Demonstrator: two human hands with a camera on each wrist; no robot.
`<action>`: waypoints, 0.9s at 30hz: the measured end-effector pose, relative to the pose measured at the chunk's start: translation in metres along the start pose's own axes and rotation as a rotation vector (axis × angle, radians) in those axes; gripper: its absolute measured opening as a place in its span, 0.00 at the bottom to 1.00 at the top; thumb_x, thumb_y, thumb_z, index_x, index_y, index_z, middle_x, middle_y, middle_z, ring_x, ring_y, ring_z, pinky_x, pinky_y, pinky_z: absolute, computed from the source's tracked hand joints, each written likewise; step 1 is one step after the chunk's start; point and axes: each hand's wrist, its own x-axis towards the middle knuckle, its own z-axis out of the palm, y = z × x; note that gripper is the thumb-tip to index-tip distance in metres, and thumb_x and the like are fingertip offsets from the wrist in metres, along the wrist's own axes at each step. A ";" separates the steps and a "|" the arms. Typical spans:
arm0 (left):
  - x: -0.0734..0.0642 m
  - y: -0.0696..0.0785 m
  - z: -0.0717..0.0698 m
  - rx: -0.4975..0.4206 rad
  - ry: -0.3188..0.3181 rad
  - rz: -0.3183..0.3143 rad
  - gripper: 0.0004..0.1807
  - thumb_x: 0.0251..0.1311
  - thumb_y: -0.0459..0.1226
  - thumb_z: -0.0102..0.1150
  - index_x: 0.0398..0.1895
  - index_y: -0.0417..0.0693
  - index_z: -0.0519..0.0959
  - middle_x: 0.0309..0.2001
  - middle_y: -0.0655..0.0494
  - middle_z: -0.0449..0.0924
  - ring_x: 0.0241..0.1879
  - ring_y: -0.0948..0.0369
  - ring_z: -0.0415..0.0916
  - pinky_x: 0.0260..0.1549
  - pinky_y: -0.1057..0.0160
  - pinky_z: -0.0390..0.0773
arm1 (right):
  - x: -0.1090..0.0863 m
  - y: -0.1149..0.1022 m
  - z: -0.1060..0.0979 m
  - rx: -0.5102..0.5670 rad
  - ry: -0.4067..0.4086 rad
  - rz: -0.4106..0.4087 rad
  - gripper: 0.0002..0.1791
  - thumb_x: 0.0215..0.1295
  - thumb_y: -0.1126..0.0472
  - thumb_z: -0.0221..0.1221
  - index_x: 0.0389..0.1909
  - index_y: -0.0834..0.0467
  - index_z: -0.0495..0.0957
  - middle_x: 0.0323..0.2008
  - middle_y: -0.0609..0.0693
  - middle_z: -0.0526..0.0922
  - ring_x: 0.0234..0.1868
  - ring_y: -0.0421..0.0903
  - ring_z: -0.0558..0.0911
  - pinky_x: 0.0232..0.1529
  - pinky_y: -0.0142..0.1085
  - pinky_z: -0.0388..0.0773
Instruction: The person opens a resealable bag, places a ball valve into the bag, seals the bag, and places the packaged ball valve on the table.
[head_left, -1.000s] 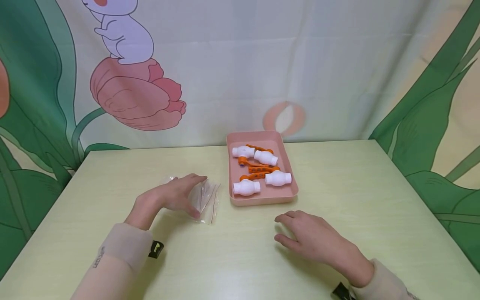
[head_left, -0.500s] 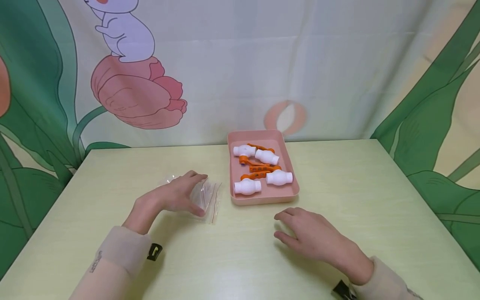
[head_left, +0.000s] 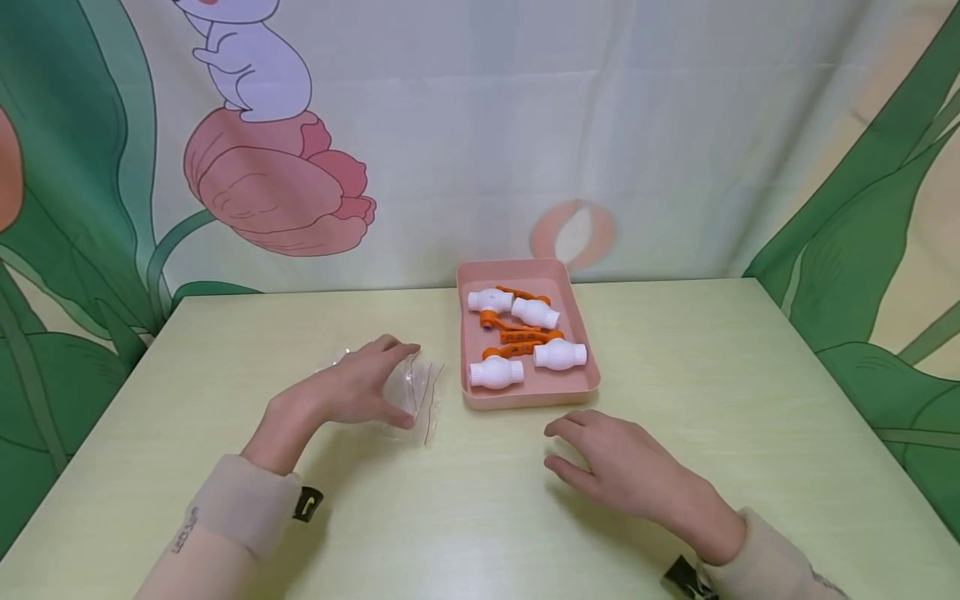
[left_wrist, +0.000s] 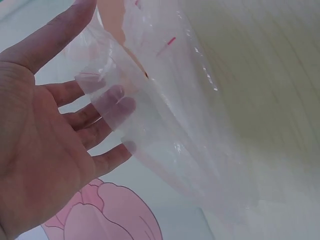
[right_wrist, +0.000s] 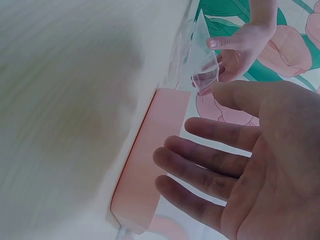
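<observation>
Left hand (head_left: 356, 389) arched over clear plastic (head_left: 422, 390), apparently touching, right hand (head_left: 618, 467) relaxed

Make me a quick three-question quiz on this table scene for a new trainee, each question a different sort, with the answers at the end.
1. Count: How many white fittings lie in the pink tray?
2. True or false: The right hand is holding nothing.
3. Multiple choice: What is the left hand touching?
A. The pink tray
B. The clear plastic
C. The printed backdrop

Key: 1. Four. 2. True. 3. B.
</observation>
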 end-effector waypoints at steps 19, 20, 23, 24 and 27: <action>-0.007 0.037 0.004 0.000 -0.020 0.026 0.51 0.55 0.46 0.79 0.77 0.38 0.62 0.65 0.45 0.67 0.62 0.51 0.68 0.63 0.50 0.73 | 0.005 -0.002 0.001 0.026 0.065 -0.071 0.13 0.71 0.55 0.65 0.50 0.59 0.84 0.46 0.49 0.85 0.45 0.46 0.84 0.44 0.44 0.83; -0.008 0.039 0.005 0.007 -0.020 0.032 0.51 0.55 0.47 0.79 0.77 0.38 0.62 0.65 0.46 0.67 0.63 0.51 0.68 0.63 0.51 0.73 | 0.006 -0.001 0.001 0.029 0.072 -0.080 0.13 0.71 0.56 0.65 0.49 0.59 0.84 0.46 0.49 0.85 0.45 0.46 0.84 0.44 0.44 0.83; -0.010 0.046 0.006 0.029 -0.022 0.056 0.52 0.55 0.48 0.78 0.77 0.37 0.62 0.66 0.45 0.67 0.64 0.51 0.67 0.64 0.51 0.72 | 0.007 -0.001 0.001 0.042 0.110 -0.121 0.09 0.69 0.59 0.67 0.46 0.59 0.85 0.43 0.47 0.86 0.43 0.45 0.84 0.43 0.42 0.83; -0.010 0.049 0.007 0.037 -0.022 0.062 0.51 0.56 0.49 0.78 0.77 0.37 0.62 0.66 0.45 0.67 0.64 0.51 0.67 0.64 0.52 0.72 | 0.008 -0.001 0.001 0.047 0.127 -0.136 0.08 0.68 0.61 0.67 0.45 0.58 0.86 0.42 0.46 0.87 0.42 0.44 0.84 0.43 0.41 0.83; -0.012 0.056 0.008 0.048 -0.025 0.082 0.51 0.56 0.49 0.77 0.77 0.37 0.62 0.65 0.47 0.68 0.64 0.52 0.67 0.64 0.53 0.72 | 0.010 0.000 0.000 0.066 0.182 -0.188 0.06 0.65 0.65 0.69 0.41 0.58 0.86 0.38 0.44 0.87 0.39 0.42 0.84 0.40 0.38 0.83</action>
